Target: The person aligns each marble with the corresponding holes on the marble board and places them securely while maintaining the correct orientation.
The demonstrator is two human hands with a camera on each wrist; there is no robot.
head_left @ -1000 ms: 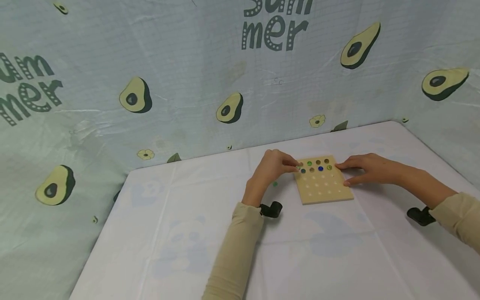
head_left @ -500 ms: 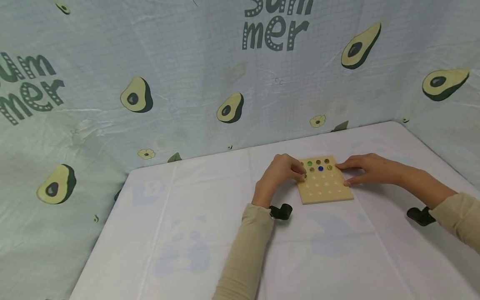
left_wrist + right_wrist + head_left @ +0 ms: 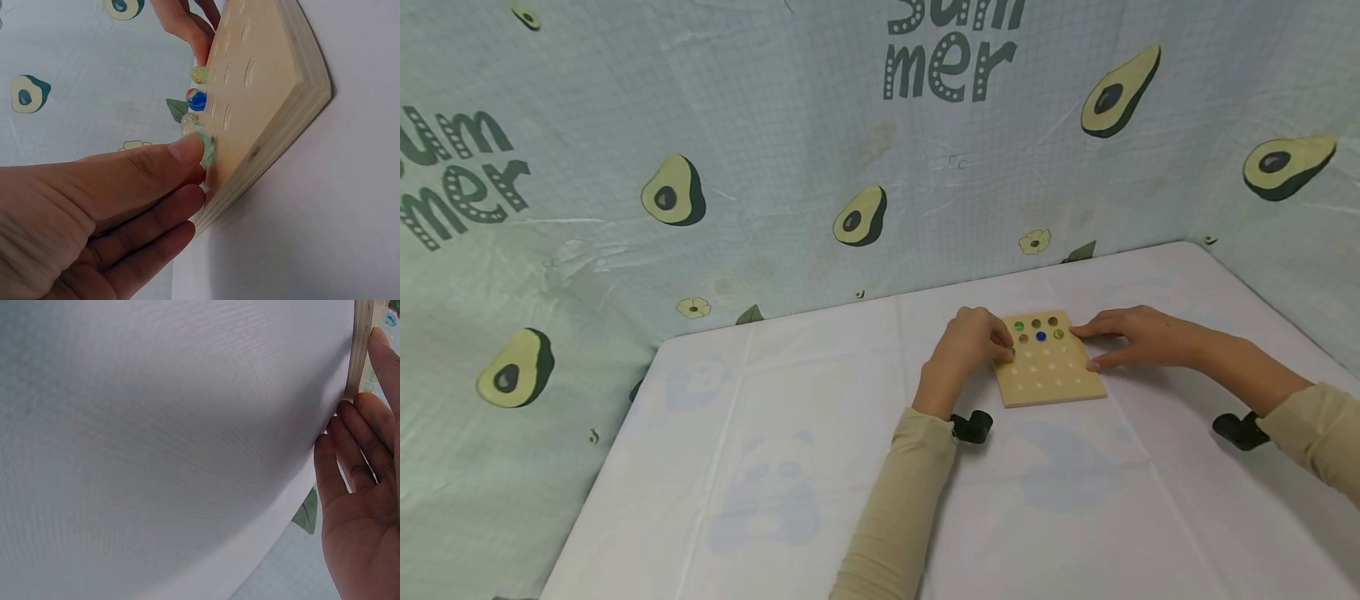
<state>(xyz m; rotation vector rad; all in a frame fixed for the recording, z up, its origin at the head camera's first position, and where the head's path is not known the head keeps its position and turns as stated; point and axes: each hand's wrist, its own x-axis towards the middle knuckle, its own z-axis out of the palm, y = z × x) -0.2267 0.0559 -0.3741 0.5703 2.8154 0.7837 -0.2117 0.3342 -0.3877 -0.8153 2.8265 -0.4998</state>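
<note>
A square wooden board (image 3: 1052,375) with rows of round hollows lies on the table in the head view. Glass marbles fill hollows in its two far rows, among them a blue marble (image 3: 197,100) and a yellow marble (image 3: 200,75). At the board's left side my left hand (image 3: 967,340) pinches a pale green glass marble (image 3: 207,149) between thumb and fingers, right at the board's surface. My fingers partly cover this marble. My right hand (image 3: 1135,336) rests against the board's right edge, thumb and fingers spread and fairly straight, as the right wrist view (image 3: 369,450) also shows.
A white cloth with faint panda prints (image 3: 767,492) covers the table. Behind it hangs a pale curtain (image 3: 760,167) printed with avocados and lettering. Black wrist cameras sit on my left wrist (image 3: 973,427) and right wrist (image 3: 1240,432).
My left hand has moved right and nearer, from the board's far left corner to a hollow in the third row. A green marble beside the board is no longer visible. The right hand stays put.
</note>
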